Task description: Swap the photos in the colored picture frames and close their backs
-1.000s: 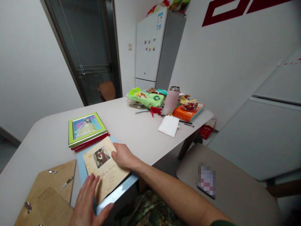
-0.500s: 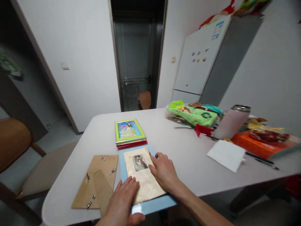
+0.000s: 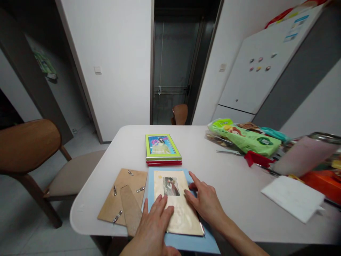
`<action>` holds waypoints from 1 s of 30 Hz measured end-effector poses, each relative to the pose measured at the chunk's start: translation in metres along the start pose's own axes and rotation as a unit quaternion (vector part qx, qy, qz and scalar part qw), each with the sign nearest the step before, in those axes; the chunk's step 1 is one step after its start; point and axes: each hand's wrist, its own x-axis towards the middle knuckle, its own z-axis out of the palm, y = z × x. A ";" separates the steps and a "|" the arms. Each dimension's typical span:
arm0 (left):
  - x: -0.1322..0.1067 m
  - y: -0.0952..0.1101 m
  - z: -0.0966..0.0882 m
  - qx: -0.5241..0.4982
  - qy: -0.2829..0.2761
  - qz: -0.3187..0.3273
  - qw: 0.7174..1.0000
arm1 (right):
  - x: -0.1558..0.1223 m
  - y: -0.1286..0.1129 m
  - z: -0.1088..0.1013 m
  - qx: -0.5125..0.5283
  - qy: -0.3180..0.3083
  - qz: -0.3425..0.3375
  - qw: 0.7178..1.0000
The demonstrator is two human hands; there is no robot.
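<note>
A cream sheet (image 3: pixel 183 215) with a small printed picture of a figure in red lies on a light blue picture frame (image 3: pixel 190 243) at the table's near edge. My left hand (image 3: pixel 154 224) rests with fingers spread on the sheet's lower left. At its right edge is my right hand (image 3: pixel 206 199), index finger stretched along the border and thumb on the paper. Left of them a brown backing board (image 3: pixel 110 201) with metal clips and a stand leg (image 3: pixel 130 209) lies flat. Beyond the blue frame sits a stack topped by a green picture frame (image 3: pixel 161 145), with red edges beneath.
On the right stand a green snack-like package (image 3: pixel 247 138), a pink tumbler (image 3: pixel 306 154), a red plastic piece (image 3: pixel 257 159) and a white folded tissue (image 3: pixel 293 197). A wooden chair (image 3: pixel 32 153) is at the left, and a fridge (image 3: pixel 255 81) stands behind on the right.
The view has turned left, so everything sits further right. The cream sheet now lies straighter over the blue frame. My right index finger has stretched out along its edge.
</note>
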 end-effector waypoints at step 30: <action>0.005 -0.009 0.016 0.011 0.042 0.021 0.999 | 0.005 -0.012 0.008 -0.092 -0.032 0.004 0.995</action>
